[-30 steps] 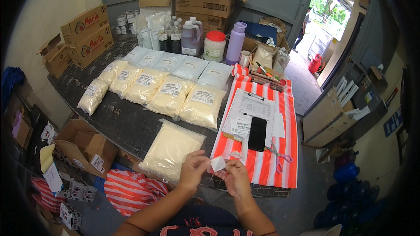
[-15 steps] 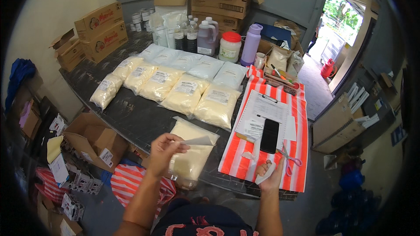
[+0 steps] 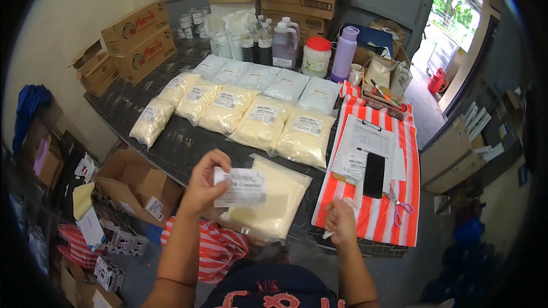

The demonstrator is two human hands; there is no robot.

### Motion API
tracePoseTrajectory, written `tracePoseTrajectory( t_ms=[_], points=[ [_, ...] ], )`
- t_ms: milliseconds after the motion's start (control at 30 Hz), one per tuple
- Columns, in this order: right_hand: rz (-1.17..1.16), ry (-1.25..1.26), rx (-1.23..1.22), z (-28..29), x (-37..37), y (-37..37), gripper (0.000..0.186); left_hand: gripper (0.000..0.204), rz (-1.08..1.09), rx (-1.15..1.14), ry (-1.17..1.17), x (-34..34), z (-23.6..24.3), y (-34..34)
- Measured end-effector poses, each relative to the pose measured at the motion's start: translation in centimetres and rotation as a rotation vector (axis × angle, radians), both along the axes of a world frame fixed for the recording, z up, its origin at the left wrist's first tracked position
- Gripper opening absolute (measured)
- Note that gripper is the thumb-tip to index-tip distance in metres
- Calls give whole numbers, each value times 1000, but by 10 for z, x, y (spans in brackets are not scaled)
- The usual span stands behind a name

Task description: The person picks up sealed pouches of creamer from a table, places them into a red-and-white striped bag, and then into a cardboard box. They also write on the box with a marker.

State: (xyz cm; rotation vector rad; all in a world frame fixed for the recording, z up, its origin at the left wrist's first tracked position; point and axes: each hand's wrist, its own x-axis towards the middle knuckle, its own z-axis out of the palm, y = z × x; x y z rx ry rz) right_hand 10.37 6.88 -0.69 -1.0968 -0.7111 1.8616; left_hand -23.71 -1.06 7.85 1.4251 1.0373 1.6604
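Note:
Between the thumb and fingers of my left hand [image 3: 206,183] is a white printed label [image 3: 245,188], its printed side facing up. It is held over a clear plastic bag of cream-coloured powder [image 3: 281,202] lying flat at the table's near edge. My right hand [image 3: 341,222] is closed in a fist near the striped sheet, with crumpled white paper [image 3: 329,234] poking out of it. Farther back lies a row of labelled bags of cream powder [image 3: 260,118], and behind them a row of pale bluish-white bags [image 3: 285,85].
On the red-and-white striped sheet [image 3: 325,202] lie a clipboard [image 3: 371,137], a black phone [image 3: 374,175] and scissors [image 3: 398,208]. Bottles, a red-lidded jar [image 3: 316,57] and a purple flask [image 3: 344,54] line the back. An open carton [image 3: 134,185] stands below left.
My left hand has turned the label from nearly edge-on to face up. My right hand has closed from a looser grip into a fist around its paper. The view has shifted slightly.

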Motion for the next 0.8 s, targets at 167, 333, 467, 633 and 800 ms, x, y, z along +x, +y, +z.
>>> tracePoseTrajectory(
  t_ms=[167,333,467,633,800],
  points=[
    [300,-18,33,9,-62,-14,19,36,-255,-140,-106,11,-40,17],
    [244,-40,-62,7,-91,-18,18,35,-372,-244,-180,11,-74,33],
    [139,-265,108,-4,-99,-18,15,37,-394,-299,-92,6,-88,46],
    [18,-442,149,-8,-103,-10,16,40,-170,-558,-42,-8,-102,55],
    [8,-507,125,-18,-109,-5,14,36,-65,-521,-21,-8,-129,65]
  ],
)
